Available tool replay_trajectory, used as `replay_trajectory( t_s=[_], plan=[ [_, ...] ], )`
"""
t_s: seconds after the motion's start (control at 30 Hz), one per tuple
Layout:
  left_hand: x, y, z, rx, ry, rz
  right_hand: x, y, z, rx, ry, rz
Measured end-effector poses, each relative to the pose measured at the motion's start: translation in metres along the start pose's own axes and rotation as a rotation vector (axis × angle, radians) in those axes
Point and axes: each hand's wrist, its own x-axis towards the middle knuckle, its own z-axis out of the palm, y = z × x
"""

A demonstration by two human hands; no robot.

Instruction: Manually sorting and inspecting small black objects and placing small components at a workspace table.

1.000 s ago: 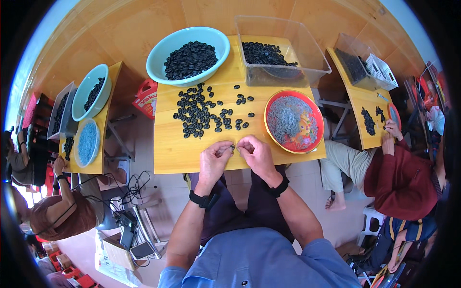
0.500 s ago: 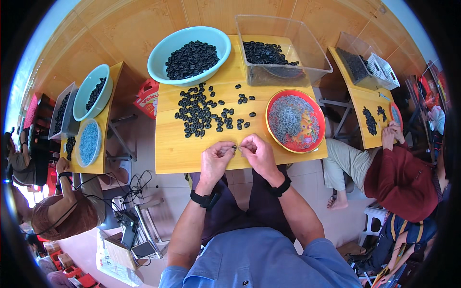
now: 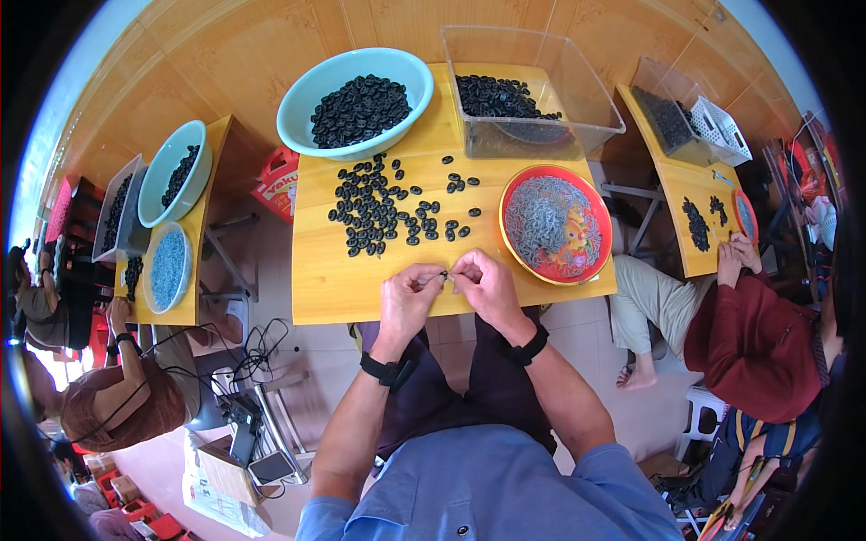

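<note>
Over the near edge of the yellow table (image 3: 325, 293), my two hands meet fingertip to fingertip. My left hand (image 3: 406, 296) is closed in a pinch on a small black oval piece (image 3: 443, 274), mostly covered by the fingers. Pinched against it from the other side, my right hand (image 3: 489, 290) has thumb and forefinger together; what they hold is too small to make out. Many loose black oval pieces (image 3: 365, 212) lie spread beyond my left hand. Right of my right hand stands a red bowl (image 3: 516, 256) with a heap of thin grey bits (image 3: 539, 221).
At the table's back stand a light-blue basin (image 3: 293, 122) of black pieces and a clear plastic bin (image 3: 586, 135) with more. People sit at side tables left (image 3: 212, 171) and right (image 3: 663, 180). Cables (image 3: 257, 356) hang at lower left beside a metal stand.
My fingertips have drawn slightly closer together around the small black piece. Both hands stay at nearly the same spot over the table edge.
</note>
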Motion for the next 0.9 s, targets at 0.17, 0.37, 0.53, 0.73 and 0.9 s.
replay_trajectory(
  t_s=[0.17, 0.37, 0.53, 0.73, 0.9],
  plan=[
    [0.001, -0.007, 0.000, -0.068, -0.013, -0.019, -0.001, 0.007, 0.000, 0.031, 0.008, -0.023],
    [0.002, -0.009, 0.000, -0.161, 0.001, -0.001, -0.003, 0.004, 0.000, -0.061, 0.018, -0.035],
    [0.000, -0.005, -0.002, -0.135, -0.006, -0.022, -0.004, 0.002, -0.001, -0.090, 0.010, -0.029],
    [0.000, -0.008, -0.001, -0.173, -0.006, -0.030, -0.003, 0.001, 0.002, -0.159, -0.006, -0.090],
    [-0.001, -0.002, 0.001, -0.085, 0.003, -0.025, -0.001, 0.002, 0.002, -0.278, 0.004, -0.171]
  ],
)
